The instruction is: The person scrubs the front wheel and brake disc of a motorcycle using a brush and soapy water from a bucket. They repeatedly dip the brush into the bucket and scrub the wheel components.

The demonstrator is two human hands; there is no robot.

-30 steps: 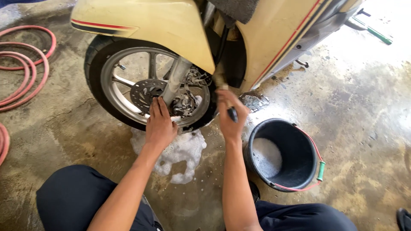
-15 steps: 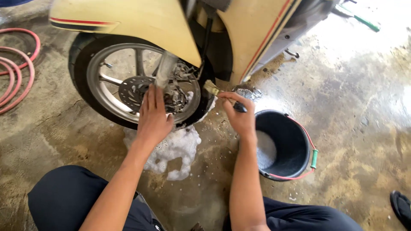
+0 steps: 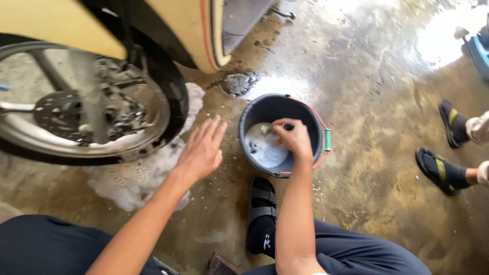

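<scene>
Small brush (image 3: 270, 128) dipped in dark bucket (image 3: 316, 119), upright on wet concrete, soapy water inside

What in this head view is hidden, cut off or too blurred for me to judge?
- Tool in the right hand: mostly hidden by the fingers, its kind unclear.
- Bucket contents: only pale foam shows; depth unreadable.
- Wheel: cut by the left edge, fork motion-blurred.
- Person in sandals: cut off by the right edge.
- Left hand: open, holds nothing visible.
</scene>
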